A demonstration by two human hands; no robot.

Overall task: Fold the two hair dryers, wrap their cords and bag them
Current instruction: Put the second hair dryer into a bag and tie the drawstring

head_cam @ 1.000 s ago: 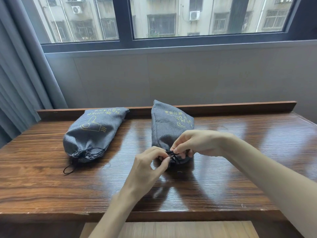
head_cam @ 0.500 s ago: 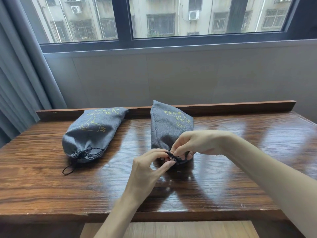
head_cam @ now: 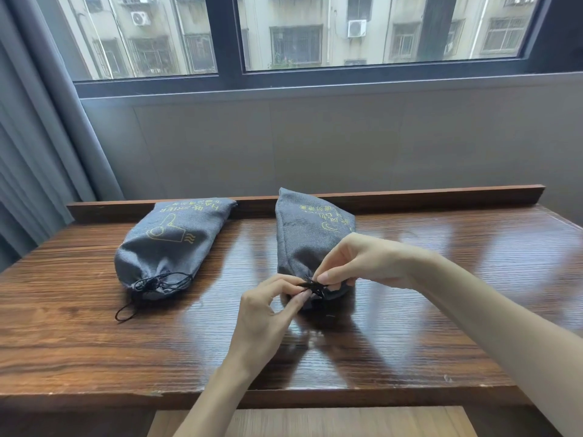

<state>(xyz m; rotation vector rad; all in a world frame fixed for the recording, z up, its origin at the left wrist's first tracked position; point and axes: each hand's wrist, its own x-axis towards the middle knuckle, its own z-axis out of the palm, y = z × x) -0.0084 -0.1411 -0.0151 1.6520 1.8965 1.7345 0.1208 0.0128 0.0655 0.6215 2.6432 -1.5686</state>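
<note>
Both the left hand (head_cam: 263, 313) and right hand (head_cam: 362, 263) pinch the black drawstring cord (head_cam: 312, 286) of the grey fabric pouch (head_cam: 307, 234). A second grey fabric pouch (head_cam: 167, 244), tied, lies left of it.

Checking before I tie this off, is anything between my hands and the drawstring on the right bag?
Nothing visible. The left hand and right hand already pinch the black drawstring at the mouth of the right bag. The left bag lies apart.

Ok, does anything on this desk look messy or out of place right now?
Only a small thing: the left bag is cinched, but its black drawstring trails loose across the wooden desk. Both hands pinch the right bag's cord.
</note>
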